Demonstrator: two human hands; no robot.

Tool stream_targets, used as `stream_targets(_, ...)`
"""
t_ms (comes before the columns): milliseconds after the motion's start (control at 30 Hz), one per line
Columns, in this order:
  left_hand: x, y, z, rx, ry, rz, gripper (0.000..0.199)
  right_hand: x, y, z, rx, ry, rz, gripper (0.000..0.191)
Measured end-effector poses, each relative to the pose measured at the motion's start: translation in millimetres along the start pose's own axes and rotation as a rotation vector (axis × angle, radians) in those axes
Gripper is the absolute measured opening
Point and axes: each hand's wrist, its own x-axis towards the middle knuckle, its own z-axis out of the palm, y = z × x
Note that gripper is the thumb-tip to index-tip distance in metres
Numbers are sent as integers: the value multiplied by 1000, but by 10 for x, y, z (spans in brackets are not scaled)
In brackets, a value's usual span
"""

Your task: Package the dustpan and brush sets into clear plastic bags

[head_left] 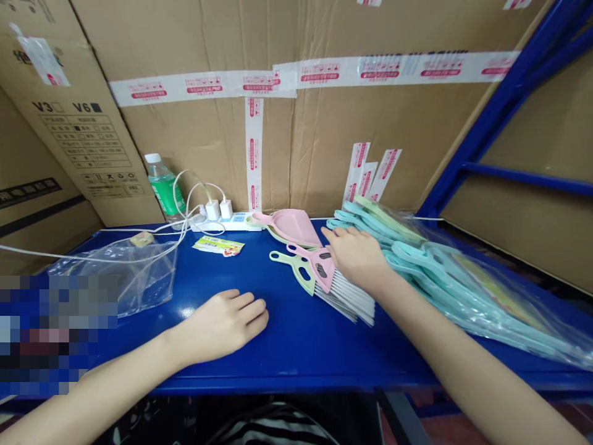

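As the left hand (223, 327) lies palm down on the blue bench (296, 361), its fingers sit close together and loosely curled; their undersides are hidden, so I cannot tell whether they cover anything. At two o'clock from it, the pink brush (314, 261) lies flat on the bench, its long axis running from ten to four: the looped handle points to ten, the bristles to four. The light green brush (307, 286) lies partly beneath, nearly parallel and pointing likewise.

Both brushes have flat, fan-shaped plastic bodies with a hanging loop and cut-out openings; their long, straight bristles are pale grey. The pink dustpan (296, 227), at eleven o'clock from the brushes, has its long axis nearly nine to three, with the handle at nine and the wide, straight lip at three. It is smooth and plain, and a light green dustpan (275, 234) shows along its near edge.

The right hand (353, 256) is bent over the bristle side of the pink brush. Its fingers slant toward ten, partly bent; I cannot tell whether they pinch anything. At three o'clock from the brushes, teal dustpans (430, 266) lie stacked in clear plastic, their looped handles toward ten.
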Motion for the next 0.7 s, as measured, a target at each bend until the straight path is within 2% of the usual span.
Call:
stream_targets(200,-6,-74,-4,-90,-67,-53,18,7,-76,42,0,0,-160,38)
stream_targets(700,-108,-311,45,-175,-131,-200,27,-7,-149,62,57,-19,-285,34)
